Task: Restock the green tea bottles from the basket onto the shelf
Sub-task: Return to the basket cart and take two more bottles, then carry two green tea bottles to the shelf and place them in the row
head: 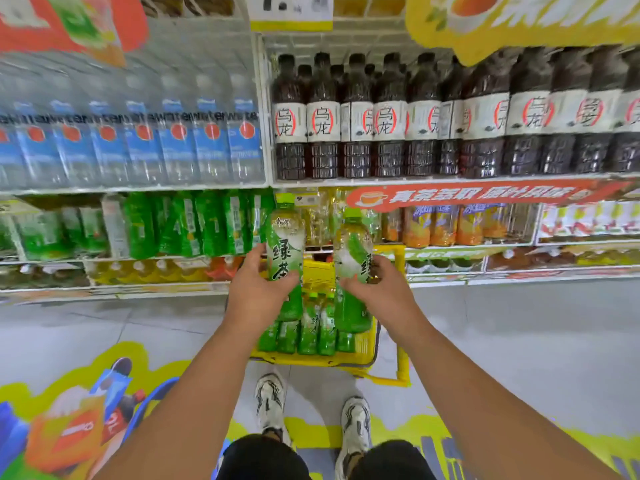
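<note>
Green tea bottles [286, 237] [351, 268], one gripped per hand [256, 292] [381, 292], above yellow basket [363, 355] on seemingly tiled floor [519, 327].

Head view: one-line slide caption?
Left hand and right hand each hold a green tea bottle above the yellow basket.

I stand on a pale grey tiled floor [519, 327] with a bright yellow, blue and orange printed floor sticker [69, 420] at my feet, facing white metal store shelving [266, 183] under a yellow tea-cup banner [502, 15], beside a red promotional strip [485, 195].
</note>
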Demonstrator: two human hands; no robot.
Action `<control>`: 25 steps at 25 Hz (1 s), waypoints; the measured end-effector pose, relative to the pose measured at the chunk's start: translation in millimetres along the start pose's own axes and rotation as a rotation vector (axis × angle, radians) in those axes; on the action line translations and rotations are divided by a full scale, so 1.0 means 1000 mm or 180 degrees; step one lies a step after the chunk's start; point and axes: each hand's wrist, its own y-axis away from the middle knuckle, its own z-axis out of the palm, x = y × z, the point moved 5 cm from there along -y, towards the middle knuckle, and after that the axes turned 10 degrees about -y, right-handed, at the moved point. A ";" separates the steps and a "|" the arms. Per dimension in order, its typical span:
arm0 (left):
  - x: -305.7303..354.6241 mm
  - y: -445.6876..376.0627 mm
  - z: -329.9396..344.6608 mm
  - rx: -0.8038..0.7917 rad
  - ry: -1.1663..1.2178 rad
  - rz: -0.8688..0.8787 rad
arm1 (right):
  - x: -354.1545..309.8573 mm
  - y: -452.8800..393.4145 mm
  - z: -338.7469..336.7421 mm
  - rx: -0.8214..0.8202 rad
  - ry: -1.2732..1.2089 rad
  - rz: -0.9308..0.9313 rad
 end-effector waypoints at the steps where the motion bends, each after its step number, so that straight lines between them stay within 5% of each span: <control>1: 0.012 0.011 -0.010 0.0053 0.0071 0.0005 | -0.017 0.012 -0.006 0.0003 0.0000 -0.0051; 12: 0.084 0.089 -0.105 0.0695 0.0678 0.0290 | -0.155 0.067 -0.017 -0.0458 0.0042 -0.0866; 25: -0.007 0.109 -0.261 0.1313 0.0930 0.0084 | -0.224 0.124 0.158 -0.1043 0.0311 -0.1390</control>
